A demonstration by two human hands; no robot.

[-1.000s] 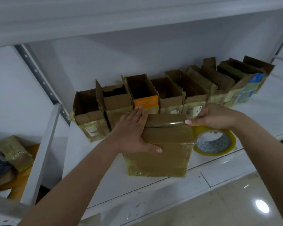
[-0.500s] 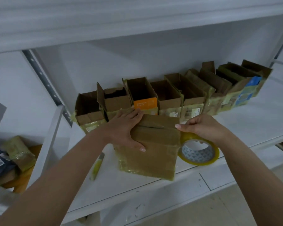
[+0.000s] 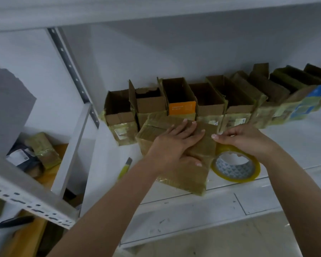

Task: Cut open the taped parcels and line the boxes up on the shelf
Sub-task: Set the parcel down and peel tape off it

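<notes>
We are pressing our left hand (image 3: 176, 145) flat, fingers straight, on one taped parcel (image 3: 182, 175) lying at the front of the shelf (image 3: 285, 145), while our right hand (image 3: 246, 140) is pinching at the parcel's right top edge above one tape roll (image 3: 236, 168); one yellow cutter (image 3: 125, 168) is lying untouched just left of it. Behind, we are counting about nine opened boxes (image 3: 210, 101) lined up along the back, the far ones too blurred to separate, so we are judging the task mostly done. More wrapped parcels (image 3: 43, 151), maybe two or three, are waiting on the left.
</notes>
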